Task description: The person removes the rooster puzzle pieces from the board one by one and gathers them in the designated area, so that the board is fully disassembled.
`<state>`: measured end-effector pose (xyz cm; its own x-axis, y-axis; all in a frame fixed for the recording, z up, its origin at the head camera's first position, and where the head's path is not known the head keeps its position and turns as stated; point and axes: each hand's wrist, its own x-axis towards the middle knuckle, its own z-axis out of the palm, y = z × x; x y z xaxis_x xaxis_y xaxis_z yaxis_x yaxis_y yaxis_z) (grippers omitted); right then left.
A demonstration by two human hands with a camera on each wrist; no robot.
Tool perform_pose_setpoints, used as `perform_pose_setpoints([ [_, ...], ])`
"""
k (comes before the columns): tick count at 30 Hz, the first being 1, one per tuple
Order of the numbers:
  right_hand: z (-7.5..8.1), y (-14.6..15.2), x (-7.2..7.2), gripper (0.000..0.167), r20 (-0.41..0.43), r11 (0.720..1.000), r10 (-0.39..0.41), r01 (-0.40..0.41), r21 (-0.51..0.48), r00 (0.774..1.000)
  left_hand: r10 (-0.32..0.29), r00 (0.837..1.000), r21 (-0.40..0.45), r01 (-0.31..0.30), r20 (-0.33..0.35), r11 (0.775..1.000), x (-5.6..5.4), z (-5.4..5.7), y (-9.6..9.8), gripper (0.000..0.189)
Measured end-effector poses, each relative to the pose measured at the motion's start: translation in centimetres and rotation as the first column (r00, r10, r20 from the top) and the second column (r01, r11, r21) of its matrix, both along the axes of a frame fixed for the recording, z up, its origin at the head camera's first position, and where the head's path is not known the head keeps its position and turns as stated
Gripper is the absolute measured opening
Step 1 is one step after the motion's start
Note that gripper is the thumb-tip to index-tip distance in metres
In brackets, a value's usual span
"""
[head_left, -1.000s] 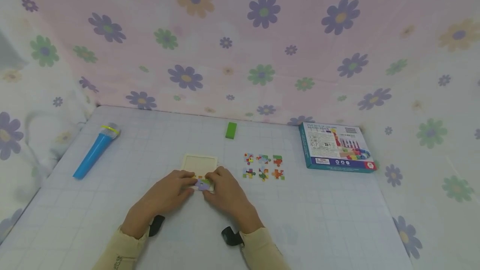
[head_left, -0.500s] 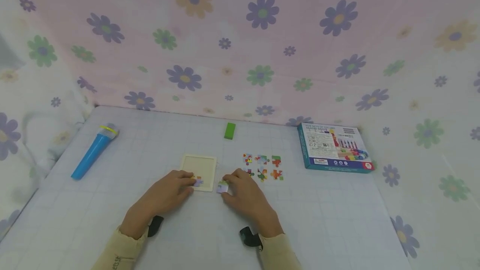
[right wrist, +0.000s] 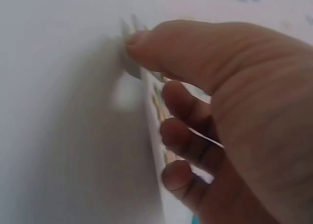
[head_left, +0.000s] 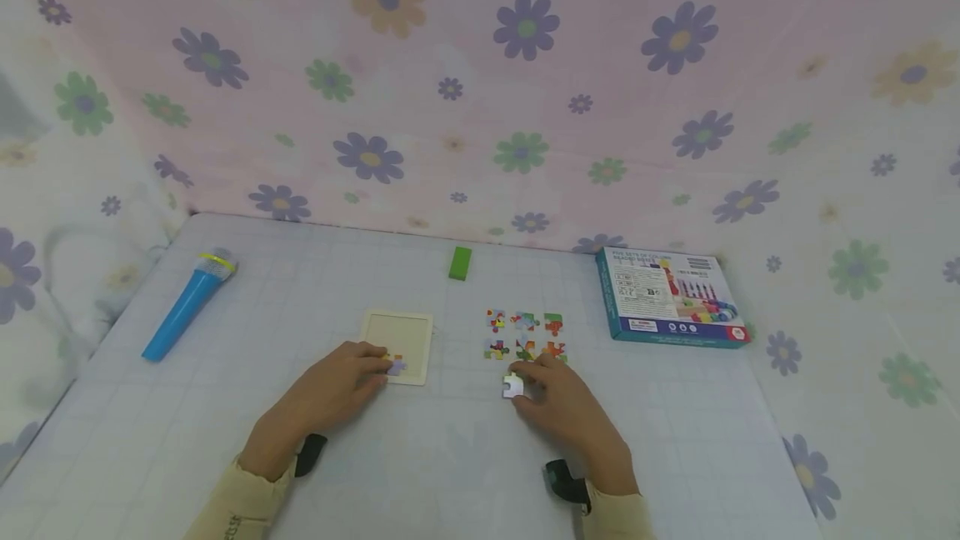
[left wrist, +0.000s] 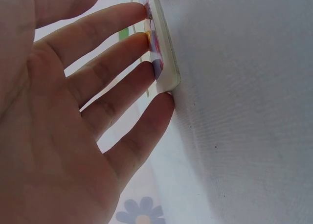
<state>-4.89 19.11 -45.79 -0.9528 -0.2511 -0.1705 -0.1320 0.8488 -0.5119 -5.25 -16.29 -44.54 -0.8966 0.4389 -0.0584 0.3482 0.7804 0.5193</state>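
My left hand (head_left: 337, 386) rests its fingertips on the lower left of a cream puzzle tray (head_left: 429, 344). Partly under these fingers, purple and yellow puzzle pieces (head_left: 397, 366) lie in the tray; the left wrist view shows the fingers (left wrist: 115, 99) fairly straight against its edge. To the right, my right hand (head_left: 566, 407) pinches a pale puzzle piece (head_left: 513, 387) between thumb and fingers, just in front of several loose colourful puzzle pieces (head_left: 527, 320) set in two rows. The right wrist view is blurred, with the thumb (right wrist: 166, 45) on the piece.
A blue toy microphone (head_left: 183, 311) lies at the left of the table. A green block (head_left: 461, 263) is near the back edge. At the right back lies a boxed bead set (head_left: 671, 294). Flowered cloth (head_left: 450, 132) hangs behind and at both sides.
My right hand has lifted a puzzle piece out of the tray and carried it right, to just before the loose pieces. My left hand has stayed at the tray.
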Motion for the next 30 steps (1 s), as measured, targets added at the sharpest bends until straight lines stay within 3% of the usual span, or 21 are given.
perform_pose_setpoints([
  [4,0.4,2.2,0.1,0.039,0.103,0.996,-0.074,0.078,-0.040,0.992,0.009,1.000,0.000,-0.009,0.000,1.000,0.0,-0.1,0.0,0.027],
  [10,0.7,4.5,0.1,0.038,0.180,0.990,-0.131,0.138,-0.029,0.975,0.017,1.000,0.010,-0.017,-0.004,1.000,0.0,-0.2,0.0,0.028],
  [22,1.0,6.0,0.0,0.039,0.243,0.978,-0.194,0.206,-0.025,0.950,0.019,1.000,0.011,-0.019,-0.002,1.000,-0.1,-0.8,-0.2,0.029],
  [30,1.2,5.9,-0.1,0.039,0.250,0.978,-0.195,0.207,-0.022,0.948,0.019,1.000,0.019,-0.019,0.000,1.000,-0.1,-0.6,-0.2,0.029],
])
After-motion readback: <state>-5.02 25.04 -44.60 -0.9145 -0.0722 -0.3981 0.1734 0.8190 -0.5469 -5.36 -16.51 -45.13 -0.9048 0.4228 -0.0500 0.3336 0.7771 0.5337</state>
